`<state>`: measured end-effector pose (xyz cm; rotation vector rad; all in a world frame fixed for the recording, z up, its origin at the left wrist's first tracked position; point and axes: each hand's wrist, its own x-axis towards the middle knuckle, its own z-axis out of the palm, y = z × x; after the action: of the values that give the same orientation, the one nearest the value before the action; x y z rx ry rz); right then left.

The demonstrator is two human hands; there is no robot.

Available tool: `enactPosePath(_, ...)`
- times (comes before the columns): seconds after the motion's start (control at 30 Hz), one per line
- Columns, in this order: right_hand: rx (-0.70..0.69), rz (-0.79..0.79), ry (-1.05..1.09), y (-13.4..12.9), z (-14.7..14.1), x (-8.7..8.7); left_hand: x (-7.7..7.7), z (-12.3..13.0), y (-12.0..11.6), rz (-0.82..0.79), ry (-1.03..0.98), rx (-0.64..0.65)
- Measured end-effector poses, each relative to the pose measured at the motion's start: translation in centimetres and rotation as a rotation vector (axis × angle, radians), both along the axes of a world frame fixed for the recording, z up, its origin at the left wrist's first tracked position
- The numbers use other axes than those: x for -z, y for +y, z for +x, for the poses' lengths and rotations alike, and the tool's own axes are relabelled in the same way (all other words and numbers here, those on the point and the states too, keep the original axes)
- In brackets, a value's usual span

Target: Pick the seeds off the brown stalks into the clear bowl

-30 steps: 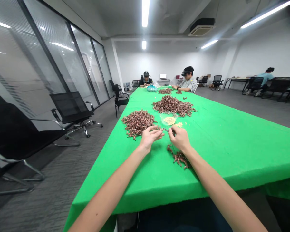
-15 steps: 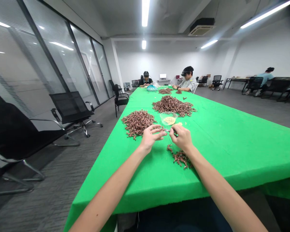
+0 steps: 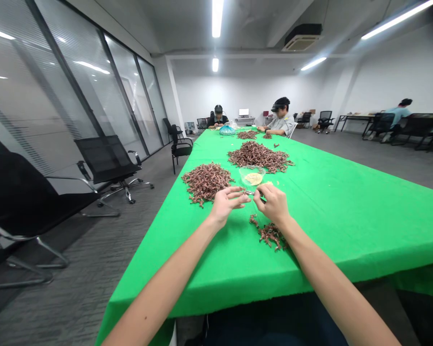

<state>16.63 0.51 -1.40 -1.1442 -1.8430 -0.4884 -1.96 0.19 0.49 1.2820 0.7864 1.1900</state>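
Above the green table (image 3: 332, 202), my left hand (image 3: 225, 206) pinches a small brown piece (image 3: 244, 191), partly hidden by the fingertips. My right hand (image 3: 273, 205) is closed around a small metal tool (image 3: 250, 192) whose tip points left at that piece. Just beyond my hands sits a clear bowl (image 3: 251, 176) with pale yellowish bits in it, and more bits lie beside it. A small heap of brown pieces (image 3: 270, 235) lies under my right wrist. To the left is a larger brown pile (image 3: 206, 181).
Another large brown pile (image 3: 260, 156) lies past the bowl. Two people (image 3: 282, 117) sit at the table's far end near a blue bag (image 3: 226, 130). Black chairs (image 3: 108, 158) stand along the left. A third person sits at the far right.
The tool in my right hand lies slightly flatter against the piece at my left fingertips. Otherwise my hands stay almost in place, and the view has shifted slightly.
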Motion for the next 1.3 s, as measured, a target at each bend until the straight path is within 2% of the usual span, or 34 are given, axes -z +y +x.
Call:
enactPosePath(0.4, 0.024, 0.088, -0.029, 0.2, 0.05, 0.39, 0.27, -0.08, 0.15, -0.036, 0.003, -0.001)
enactPosePath(0.9, 0.11, 0.067, -0.049, 0.14, -0.21, 0.42, 0.31, -0.09, 0.31, -0.107, -0.01, -0.054)
enactPosePath(1.17, 0.12, 0.076, -0.036, 0.0, -0.36, 0.35, -0.27, 0.02, -0.37, -0.133, 0.055, 0.071)
enactPosePath(1.3, 0.112, 0.068, -0.021, -0.06, -0.39, 0.31, -0.09, 0.07, -0.11, -0.192, 0.013, 0.088)
